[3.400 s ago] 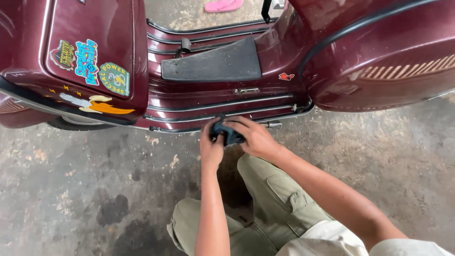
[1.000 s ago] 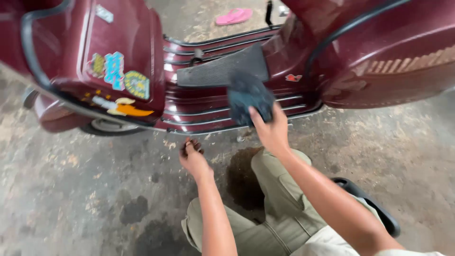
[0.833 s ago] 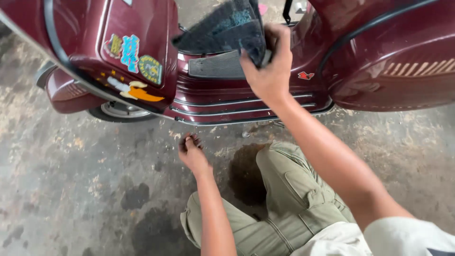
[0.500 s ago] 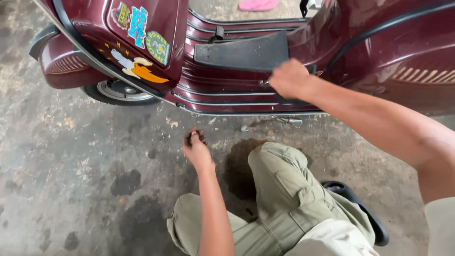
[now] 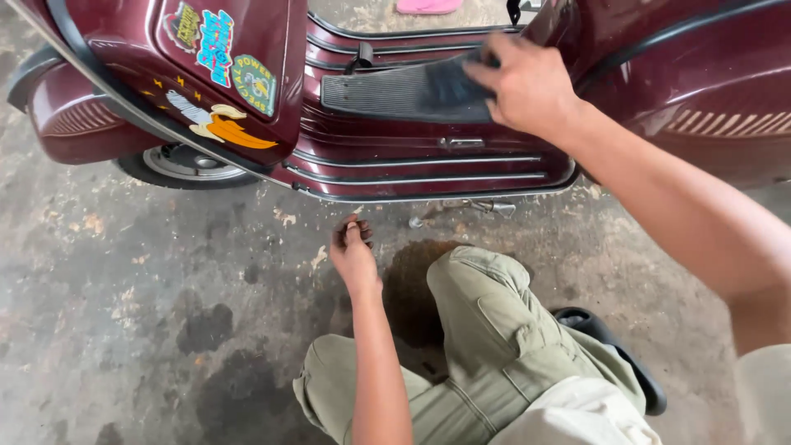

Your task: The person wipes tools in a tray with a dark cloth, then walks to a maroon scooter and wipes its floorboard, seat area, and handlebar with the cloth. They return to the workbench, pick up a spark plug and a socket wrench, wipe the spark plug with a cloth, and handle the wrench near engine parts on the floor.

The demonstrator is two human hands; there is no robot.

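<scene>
Head view, right hand [image 5: 527, 86] gripping black floor mat [image 5: 395, 92], lengthwise across scooter [image 5: 428, 156]

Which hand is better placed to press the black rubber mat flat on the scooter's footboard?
Right, probably. The right hand already rests on the black mat on the maroon scooter's footboard. The left hand hangs low over the concrete floor, fingers curled, well short of the mat.

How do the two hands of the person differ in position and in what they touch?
The right hand is raised onto the scooter's floorboard, resting on the black rubber mat; the left hand hangs low, just above the concrete floor. The right hand lies spread, the left is curled closed. Both are bare.
</scene>
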